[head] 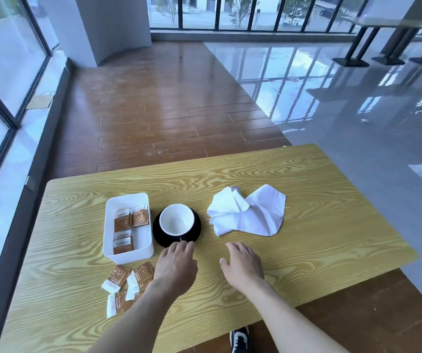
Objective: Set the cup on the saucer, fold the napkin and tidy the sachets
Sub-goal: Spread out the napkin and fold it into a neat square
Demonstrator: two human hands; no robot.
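A cup (177, 218), black outside and white inside, stands on a black saucer (196, 233) near the middle of the table. My left hand (175, 266) reaches to the saucer's near rim, its fingertips at the cup's handle; whether they grip it is hidden. My right hand (243, 261) rests flat on the wood, fingers spread, short of the crumpled white napkin (250, 212). Several brown sachets (128, 225) lie in a white tray (110, 233). Several more loose sachets (126, 282) lie scattered on the table beside my left forearm.
The wooden table (306, 238) ends close behind the napkin and at the right. Windows run along the left. My shoe (240, 340) shows below the near edge. Other tables stand far back right.
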